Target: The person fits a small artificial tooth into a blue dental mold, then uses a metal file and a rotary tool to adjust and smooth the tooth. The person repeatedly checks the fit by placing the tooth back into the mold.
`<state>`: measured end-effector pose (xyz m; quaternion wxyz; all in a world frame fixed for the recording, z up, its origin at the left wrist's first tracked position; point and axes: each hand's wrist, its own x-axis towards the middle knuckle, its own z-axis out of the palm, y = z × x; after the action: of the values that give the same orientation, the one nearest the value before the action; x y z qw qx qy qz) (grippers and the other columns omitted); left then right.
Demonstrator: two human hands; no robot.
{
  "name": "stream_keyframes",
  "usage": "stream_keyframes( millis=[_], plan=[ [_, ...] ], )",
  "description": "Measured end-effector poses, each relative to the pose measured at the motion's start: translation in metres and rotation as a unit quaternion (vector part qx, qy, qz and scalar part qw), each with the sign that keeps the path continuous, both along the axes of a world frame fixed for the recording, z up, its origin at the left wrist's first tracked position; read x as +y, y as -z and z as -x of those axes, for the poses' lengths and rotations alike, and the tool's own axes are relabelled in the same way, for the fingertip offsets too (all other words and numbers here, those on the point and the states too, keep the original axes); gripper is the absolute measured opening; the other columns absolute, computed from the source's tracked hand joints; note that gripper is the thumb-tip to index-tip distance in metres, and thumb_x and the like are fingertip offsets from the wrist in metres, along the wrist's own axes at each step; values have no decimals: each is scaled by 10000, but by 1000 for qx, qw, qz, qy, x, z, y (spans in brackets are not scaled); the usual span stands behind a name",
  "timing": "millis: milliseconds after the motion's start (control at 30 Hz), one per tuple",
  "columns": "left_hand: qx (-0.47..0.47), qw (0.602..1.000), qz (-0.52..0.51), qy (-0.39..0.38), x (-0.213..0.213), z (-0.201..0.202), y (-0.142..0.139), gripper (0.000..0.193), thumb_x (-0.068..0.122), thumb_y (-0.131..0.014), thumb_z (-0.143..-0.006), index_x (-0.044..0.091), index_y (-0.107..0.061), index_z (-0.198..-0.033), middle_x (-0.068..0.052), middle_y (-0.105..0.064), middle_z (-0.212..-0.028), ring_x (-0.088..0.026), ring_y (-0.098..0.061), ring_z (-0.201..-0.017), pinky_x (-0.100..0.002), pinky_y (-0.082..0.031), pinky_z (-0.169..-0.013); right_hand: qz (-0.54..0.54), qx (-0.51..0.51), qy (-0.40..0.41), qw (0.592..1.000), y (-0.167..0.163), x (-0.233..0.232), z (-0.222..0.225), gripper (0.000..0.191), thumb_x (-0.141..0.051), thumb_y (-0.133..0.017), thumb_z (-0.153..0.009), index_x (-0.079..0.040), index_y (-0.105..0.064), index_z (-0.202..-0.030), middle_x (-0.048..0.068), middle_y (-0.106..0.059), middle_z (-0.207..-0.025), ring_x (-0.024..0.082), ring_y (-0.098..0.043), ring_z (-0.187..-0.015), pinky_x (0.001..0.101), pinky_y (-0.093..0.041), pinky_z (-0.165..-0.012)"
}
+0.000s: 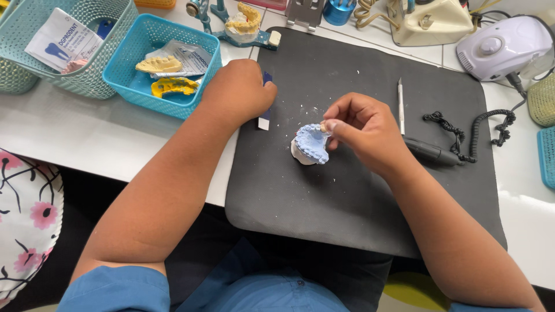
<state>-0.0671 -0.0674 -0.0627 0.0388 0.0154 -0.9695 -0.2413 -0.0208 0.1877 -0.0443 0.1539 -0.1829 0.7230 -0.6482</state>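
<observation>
A pale blue dental cast with a white base rests on the black mat near its middle. My right hand pinches a small tooth-like piece against the cast's upper right rim. My left hand lies at the mat's left edge, closed over a narrow blue and white strip whose lower end sticks out below the fingers. White crumbs are scattered on the mat around the cast.
A thin metal hand tool and a dark handpiece with a coiled cord lie right of my right hand. A blue basket holding yellow casts and a green basket stand at the left. An articulator and machines stand at the back.
</observation>
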Motion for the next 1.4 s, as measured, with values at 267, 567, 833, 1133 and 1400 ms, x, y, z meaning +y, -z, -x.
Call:
stream_keyframes(
  millis=[267,567,833,1133,1400],
  plan=[
    [179,939,-140,258,7,-23,-17,421,444,-809,-848,130,-679,-1097,-79,-661,-1048,-253,-677,-1031,-393,-530,-899,-224,144,50,963,-16,-3,-14,193,-120,-787,-848,-29,-730,-1009,36,-698,-901,69,-656,-760,231,-557,-673],
    [31,904,-37,426,30,-35,-25,691,569,-915,-560,104,-738,-1039,-27,-727,-996,-266,-603,-1081,-420,-387,-932,-161,135,51,976,-5,3,-9,137,-83,-729,-904,-28,-694,-1025,21,-671,-1006,78,-665,-842,230,-551,-709],
    [63,929,-52,360,35,-38,-25,641,490,-890,-590,105,-752,-1083,-54,-729,-1014,-277,-638,-1046,-424,-453,-914,159,-67,-24,985,-6,35,3,145,-45,-644,-958,22,-680,-1082,74,-674,-990,104,-568,-839,268,-472,-790],
    [232,827,-289,423,34,-50,-29,519,357,-850,-882,128,-657,-1306,-43,-670,-1164,-209,-632,-1108,-340,-503,-992,256,-147,-135,946,-11,50,1,167,-57,-651,-979,57,-669,-1099,79,-641,-952,125,-574,-825,294,-470,-759],
    [246,813,-314,423,43,-57,-30,264,164,-861,-857,164,-770,-1105,-6,-697,-1043,-169,-637,-1020,-319,-515,-894,201,-149,-147,957,-6,45,-1,141,-26,-673,-978,79,-686,-1071,105,-668,-925,137,-577,-778,273,-470,-695]
  ],
)
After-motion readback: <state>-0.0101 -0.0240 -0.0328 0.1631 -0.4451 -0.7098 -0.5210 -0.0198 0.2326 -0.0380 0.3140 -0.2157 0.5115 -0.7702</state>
